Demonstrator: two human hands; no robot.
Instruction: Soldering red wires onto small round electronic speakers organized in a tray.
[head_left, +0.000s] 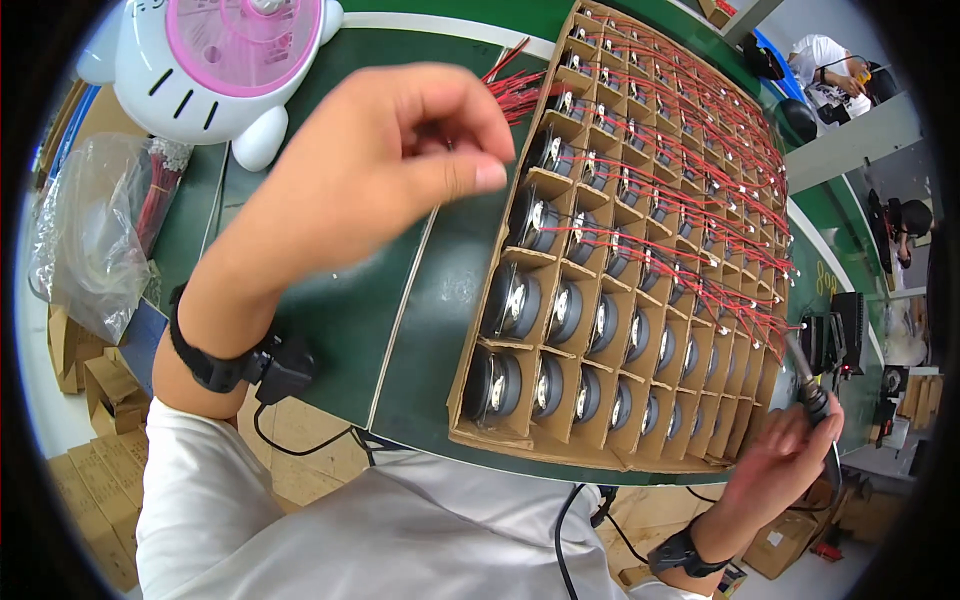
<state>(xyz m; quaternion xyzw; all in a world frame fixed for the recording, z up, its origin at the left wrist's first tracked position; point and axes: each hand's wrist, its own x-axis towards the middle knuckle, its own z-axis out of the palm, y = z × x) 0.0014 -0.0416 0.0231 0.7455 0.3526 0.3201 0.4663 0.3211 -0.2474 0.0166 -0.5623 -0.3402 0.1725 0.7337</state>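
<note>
My left hand [390,165] hangs over the green bench at the box's left side, its fingers curled toward the thumb in a loose pinch. Whatever lies between the fingertips is too blurred to make out. Just beyond it is a bundle of red wires [515,95]. A divided cardboard box [490,437] holds round speakers [514,303] standing on edge in its cells. Red wires with pale ends [690,285] trail across the farther rows; the two nearest rows show none. At the box's right corner my right hand [780,450] grips a soldering iron [817,398], its metal tip pointing up and away.
A white and pink character-shaped appliance [205,110] stands at the far left. Beside it lies a clear plastic bag [90,230] with wires. Black equipment [840,330] sits beyond my right hand. Cartons [105,480] are stacked at lower left. Another person [830,75] works at upper right.
</note>
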